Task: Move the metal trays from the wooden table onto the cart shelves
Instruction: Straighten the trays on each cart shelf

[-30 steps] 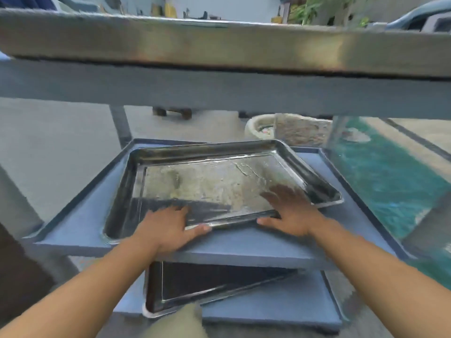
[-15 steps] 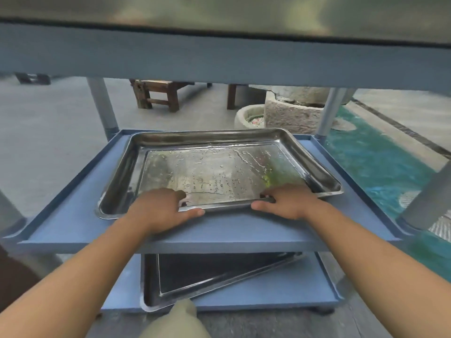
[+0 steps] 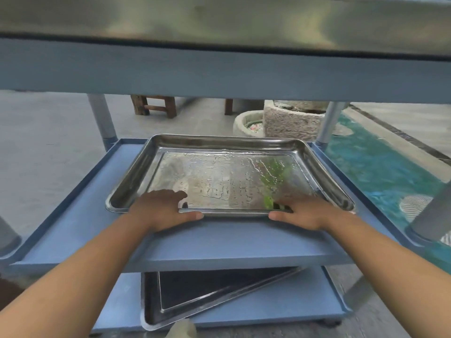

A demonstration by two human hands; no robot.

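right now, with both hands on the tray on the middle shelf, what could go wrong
The metal tray is beaded with water, so the left hand and right hand gripping its near rim might slip. Its far rim lies close to the back lip of the middle shelf, so a harder push could knock it. The upper shelf hangs low overhead; rising carelessly could bump the head.

No words to read here.
The shiny metal tray [image 3: 229,181] and the blue cart shelf [image 3: 219,242] under it look plain. I can make out no letters, numbers, stickers or signs on them.
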